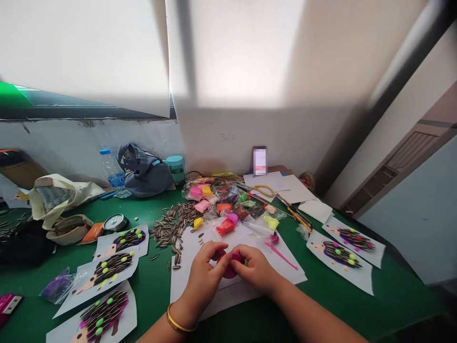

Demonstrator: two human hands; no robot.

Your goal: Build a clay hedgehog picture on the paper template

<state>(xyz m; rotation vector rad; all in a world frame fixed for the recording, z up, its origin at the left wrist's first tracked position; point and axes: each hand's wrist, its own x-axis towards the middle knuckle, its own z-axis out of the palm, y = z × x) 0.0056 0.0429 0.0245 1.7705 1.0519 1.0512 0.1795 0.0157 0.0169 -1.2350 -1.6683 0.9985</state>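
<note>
Both of my hands meet over the white paper [233, 297] at the front of the table. Between them is a flattened piece of magenta modelling clay [230, 272]. My left hand [209, 269], with a gold bangle at the wrist, has its thumb and fingers closed on the clay's left side. My right hand [255, 267] pinches the clay from the right, thumb on top. A thin pink strip [282, 256] lies on the paper to the right. Just beyond my hands are a small magenta lump [274, 237] and a red clay packet [225, 227].
Striped sunflower seeds [174, 221] are heaped left of the paper. Hedgehog pictures with seed spines lie at left [107, 271] and right [339, 255]. Behind are clay packets [202, 190], yellow scissors [263, 190], a phone [260, 161], a teal-lidded cup [175, 169] and a blue bag [148, 176].
</note>
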